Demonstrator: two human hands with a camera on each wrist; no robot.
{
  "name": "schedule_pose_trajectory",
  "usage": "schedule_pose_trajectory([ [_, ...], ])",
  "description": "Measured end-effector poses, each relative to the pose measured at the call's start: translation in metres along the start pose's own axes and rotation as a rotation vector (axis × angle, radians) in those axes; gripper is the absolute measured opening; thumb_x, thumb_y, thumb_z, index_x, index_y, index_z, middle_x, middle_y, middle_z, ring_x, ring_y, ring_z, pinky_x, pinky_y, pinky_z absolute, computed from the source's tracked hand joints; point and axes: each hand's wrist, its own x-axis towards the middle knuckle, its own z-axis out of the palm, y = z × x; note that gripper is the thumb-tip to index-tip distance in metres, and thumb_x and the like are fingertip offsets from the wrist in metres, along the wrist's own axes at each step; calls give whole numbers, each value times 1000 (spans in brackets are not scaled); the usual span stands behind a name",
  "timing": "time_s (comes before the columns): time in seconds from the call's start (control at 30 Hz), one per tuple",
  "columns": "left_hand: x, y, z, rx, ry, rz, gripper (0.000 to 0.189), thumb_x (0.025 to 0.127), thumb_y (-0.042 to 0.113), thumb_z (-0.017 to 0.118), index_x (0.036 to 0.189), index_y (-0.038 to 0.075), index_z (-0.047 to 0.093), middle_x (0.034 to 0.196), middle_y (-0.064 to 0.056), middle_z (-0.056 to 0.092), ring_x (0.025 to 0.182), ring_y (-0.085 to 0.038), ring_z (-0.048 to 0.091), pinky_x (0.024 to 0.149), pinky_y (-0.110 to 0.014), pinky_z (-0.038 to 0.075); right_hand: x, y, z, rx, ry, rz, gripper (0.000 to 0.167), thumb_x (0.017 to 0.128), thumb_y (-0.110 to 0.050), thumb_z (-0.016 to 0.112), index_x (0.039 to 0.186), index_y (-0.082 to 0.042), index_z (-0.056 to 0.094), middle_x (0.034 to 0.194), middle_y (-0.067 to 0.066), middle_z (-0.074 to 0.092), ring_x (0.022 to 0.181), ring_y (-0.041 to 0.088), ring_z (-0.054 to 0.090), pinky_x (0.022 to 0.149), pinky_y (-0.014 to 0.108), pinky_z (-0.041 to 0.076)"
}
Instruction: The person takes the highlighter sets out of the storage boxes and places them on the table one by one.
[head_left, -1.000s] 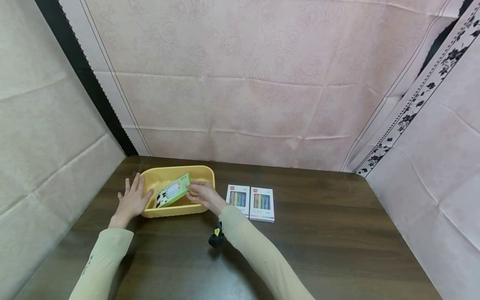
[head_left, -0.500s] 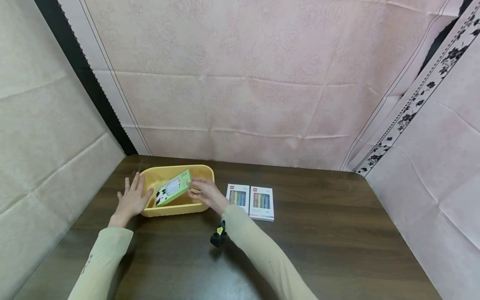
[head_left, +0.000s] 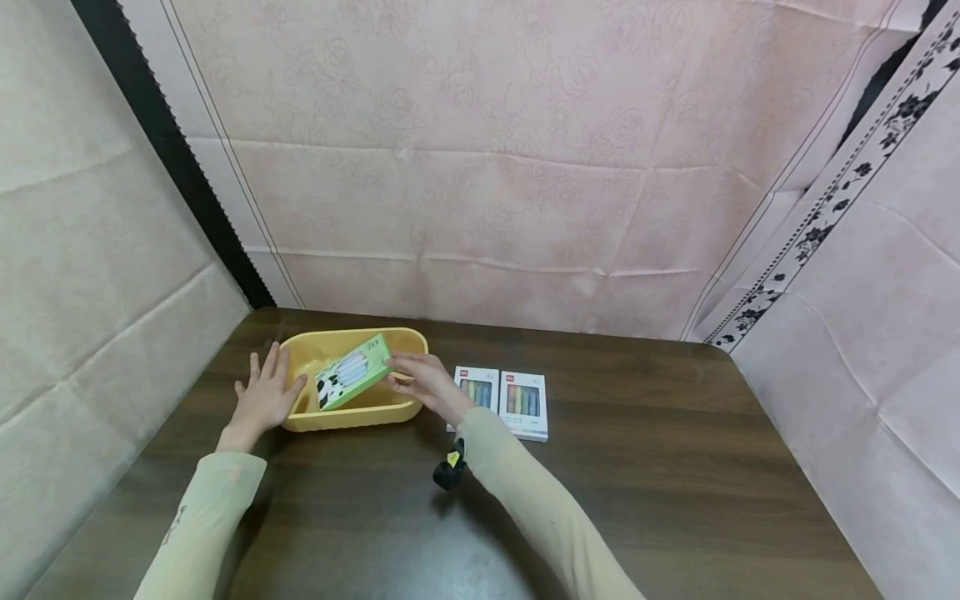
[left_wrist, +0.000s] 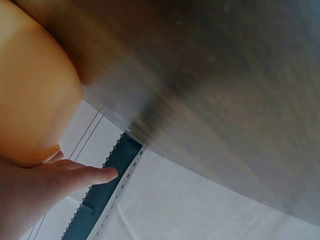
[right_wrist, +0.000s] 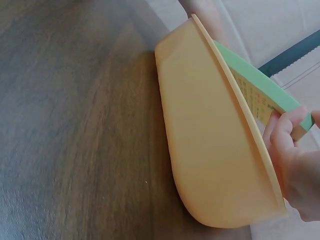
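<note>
A green box (head_left: 352, 372) with a black-and-white cow pattern and pale sticks pictured or showing on its front slants over the yellow tray (head_left: 352, 422). My right hand (head_left: 431, 385) pinches its upper right end between thumb and fingers. In the right wrist view, the fingers grip the end of the green box (right_wrist: 270, 90) just above the tray's rim. My left hand (head_left: 264, 393) rests at the tray's left end with fingers spread. The left wrist view has that hand (left_wrist: 45, 187) against the outside of the tray (left_wrist: 40, 90), part of it out of frame.
Two white boxes (head_left: 522, 406) with windows showing coloured sticks lie side by side, right of the tray. The right forearm partly covers the nearer one. The brown wooden table (head_left: 675, 467) ends at a pale patterned cloth (head_left: 487, 208) behind.
My right hand has drawn slightly up and to the right, bringing the green box along; its right end sits higher over the tray. The left hand has stayed in place.
</note>
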Motion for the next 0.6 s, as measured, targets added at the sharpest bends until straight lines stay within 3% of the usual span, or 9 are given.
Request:
schedule_pose_trajectory([
  [0.6,1,0,1,-2,7,2,70,95,44,24,142,0,-1,148,-21,-9,128,-53,-12,87,-78,3,-5,-14,-9,-22,47,4,31,83,-4,59,113,0,57,93,10,62,75,17,60,60,22,49],
])
